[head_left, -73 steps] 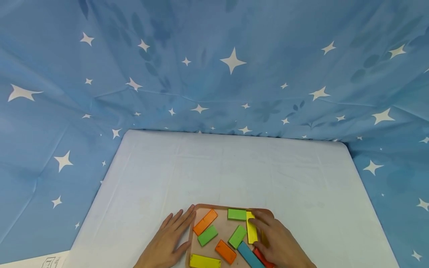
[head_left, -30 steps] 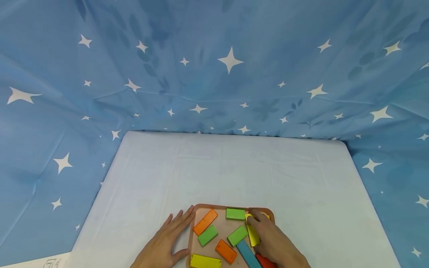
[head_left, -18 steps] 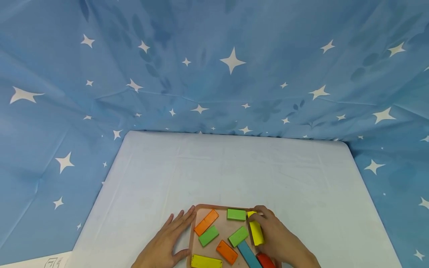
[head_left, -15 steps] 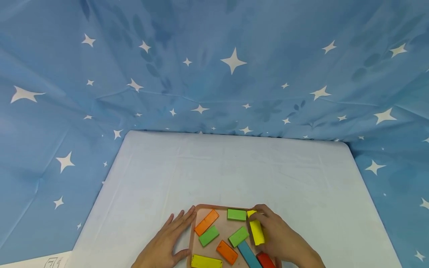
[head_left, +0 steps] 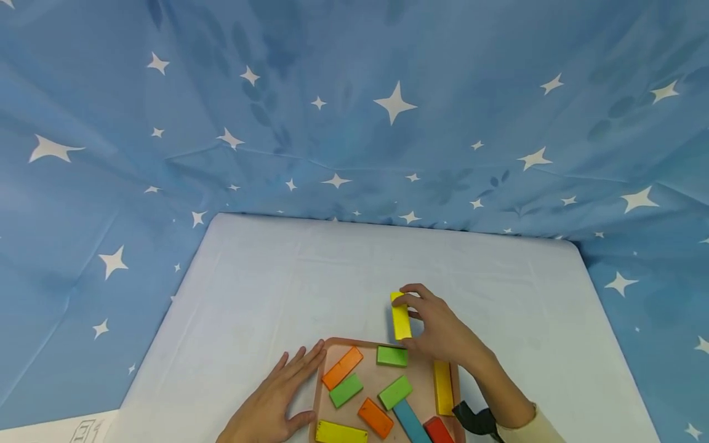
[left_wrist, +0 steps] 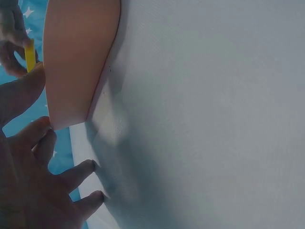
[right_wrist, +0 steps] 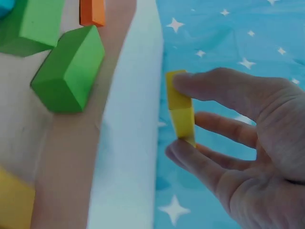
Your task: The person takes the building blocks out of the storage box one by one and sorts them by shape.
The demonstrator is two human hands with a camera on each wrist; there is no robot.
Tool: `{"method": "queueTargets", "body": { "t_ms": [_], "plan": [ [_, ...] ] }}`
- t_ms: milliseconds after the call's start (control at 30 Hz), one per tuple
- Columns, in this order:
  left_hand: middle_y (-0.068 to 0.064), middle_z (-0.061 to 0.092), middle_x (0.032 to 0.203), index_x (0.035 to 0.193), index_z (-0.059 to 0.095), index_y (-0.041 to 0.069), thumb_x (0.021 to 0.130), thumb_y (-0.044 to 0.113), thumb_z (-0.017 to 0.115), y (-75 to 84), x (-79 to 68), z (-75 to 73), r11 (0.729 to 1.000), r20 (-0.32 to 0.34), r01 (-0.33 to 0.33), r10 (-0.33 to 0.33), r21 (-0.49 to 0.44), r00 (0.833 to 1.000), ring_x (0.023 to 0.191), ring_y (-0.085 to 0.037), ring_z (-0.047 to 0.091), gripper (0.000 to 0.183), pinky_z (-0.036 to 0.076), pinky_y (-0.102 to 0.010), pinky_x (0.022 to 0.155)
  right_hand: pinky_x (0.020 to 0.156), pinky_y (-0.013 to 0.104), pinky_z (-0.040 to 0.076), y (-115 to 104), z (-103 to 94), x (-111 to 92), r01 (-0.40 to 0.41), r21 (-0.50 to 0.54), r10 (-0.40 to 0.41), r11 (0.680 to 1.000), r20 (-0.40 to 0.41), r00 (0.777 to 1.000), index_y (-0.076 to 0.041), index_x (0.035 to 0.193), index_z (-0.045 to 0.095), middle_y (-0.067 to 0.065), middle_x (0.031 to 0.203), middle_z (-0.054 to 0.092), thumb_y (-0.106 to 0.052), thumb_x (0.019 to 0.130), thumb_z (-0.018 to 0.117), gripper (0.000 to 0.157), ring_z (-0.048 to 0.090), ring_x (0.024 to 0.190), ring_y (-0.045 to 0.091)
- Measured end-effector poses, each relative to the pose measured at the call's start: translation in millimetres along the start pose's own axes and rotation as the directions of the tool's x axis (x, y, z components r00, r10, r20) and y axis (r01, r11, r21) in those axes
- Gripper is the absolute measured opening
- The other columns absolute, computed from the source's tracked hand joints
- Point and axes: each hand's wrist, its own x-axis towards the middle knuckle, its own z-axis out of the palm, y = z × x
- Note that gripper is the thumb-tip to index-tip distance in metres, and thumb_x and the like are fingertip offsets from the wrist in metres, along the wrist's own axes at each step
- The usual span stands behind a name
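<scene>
Beyond the tray's far edge, my right hand (head_left: 443, 329) pinches a yellow block (head_left: 401, 320) between thumb and fingertips, as the right wrist view shows the same block (right_wrist: 182, 107) gripped at its ends. It appears held over the white tabletop. My left hand (head_left: 279, 391) lies with fingers spread at the left side of the shallow tray (head_left: 360, 341). In the left wrist view, its thumb and a finger touch the tray wall (left_wrist: 81, 62). Inside the tray lie green blocks (head_left: 392, 356), orange blocks (head_left: 375, 418), a blue block (head_left: 411, 422), a red block (head_left: 438, 430) and yellow blocks (head_left: 443, 389).
A white-covered table (head_left: 310, 271) extends past the tray on its far side and both flanks. Blue star-patterned cloth (head_left: 354, 123) rises behind it and at the sides. A dark strap-like piece (head_left: 476, 421) is at the right wrist. A printed white sheet (head_left: 61, 429) shows at lower left.
My right hand has lifted the yellow block from the tray's right side and carried it forward and slightly left past the far rim. Another yellow block there is now exposed. The left hand stays put.
</scene>
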Motion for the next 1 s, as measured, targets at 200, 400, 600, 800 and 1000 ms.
{"method": "queueTargets", "body": {
  "t_ms": [200, 400, 600, 800, 1000],
  "plan": [
    [0.017, 0.011, 0.175, 0.168, 0.018, 0.032, 0.085, 0.050, 0.080, 0.1, 2.5, 0.4, 1.000, 0.030, 0.015, -0.016, 0.020, 0.999, 0.157, -0.027, 0.033, 0.105, 0.026, -0.056, 0.127, 0.100, 0.041, 0.060, 2, 29.5, 36, 0.012, 0.040, -0.010, 0.999, -0.039, 0.999, -0.007, 0.131, 0.067, 0.011, 0.148, 0.049, -0.010, 0.076, 0.091, 0.060, 0.067, 0.121, 0.030],
    [0.018, 0.009, 0.175, 0.168, 0.015, 0.034, 0.085, 0.052, 0.080, -2.2, 1.9, -0.1, 0.999, 0.063, 0.038, -0.038, 0.000, 0.997, 0.158, -0.028, 0.031, 0.107, 0.023, -0.057, 0.128, 0.101, 0.037, 0.060, -4, 62.0, 64, 0.027, 0.034, -0.027, 0.999, -0.015, 1.000, -0.006, 0.133, 0.066, 0.011, 0.148, 0.049, -0.013, 0.077, 0.092, 0.062, 0.065, 0.122, 0.027],
    [0.014, 0.016, 0.175, 0.168, 0.022, 0.030, 0.081, 0.044, 0.085, -4.2, 0.8, -2.0, 1.000, 0.002, -0.016, 0.016, 0.011, 1.000, 0.155, -0.030, 0.036, 0.108, 0.026, -0.061, 0.124, 0.099, 0.039, 0.060, -20, 81.0, 84, 0.055, -0.018, -0.055, 0.998, -0.006, 0.998, -0.006, 0.132, 0.067, 0.012, 0.149, 0.050, -0.015, 0.077, 0.091, 0.061, 0.066, 0.117, 0.027],
    [0.007, 0.021, 0.175, 0.167, 0.027, 0.022, 0.082, 0.043, 0.084, -6.3, 0.9, 0.1, 0.996, -0.055, -0.086, 0.087, 0.030, 0.995, 0.152, -0.035, 0.040, 0.104, 0.031, -0.064, 0.122, 0.101, 0.038, 0.059, -29, 94.9, 97, 0.027, -0.067, -0.028, 0.997, -0.012, 1.000, -0.007, 0.131, 0.067, 0.011, 0.150, 0.051, -0.017, 0.077, 0.091, 0.060, 0.063, 0.121, 0.028],
    [0.005, 0.021, 0.175, 0.167, 0.028, 0.021, 0.084, 0.042, 0.083, -7.3, 2.4, -1.4, 0.995, -0.055, -0.101, 0.101, 0.000, 0.993, 0.152, -0.037, 0.041, 0.101, 0.032, -0.068, 0.121, 0.102, 0.040, 0.059, -34, 99.4, 106, 0.011, -0.066, -0.011, 0.998, 0.006, 1.000, -0.005, 0.131, 0.067, 0.013, 0.150, 0.050, -0.017, 0.078, 0.091, 0.060, 0.061, 0.125, 0.032]
  ]
}}
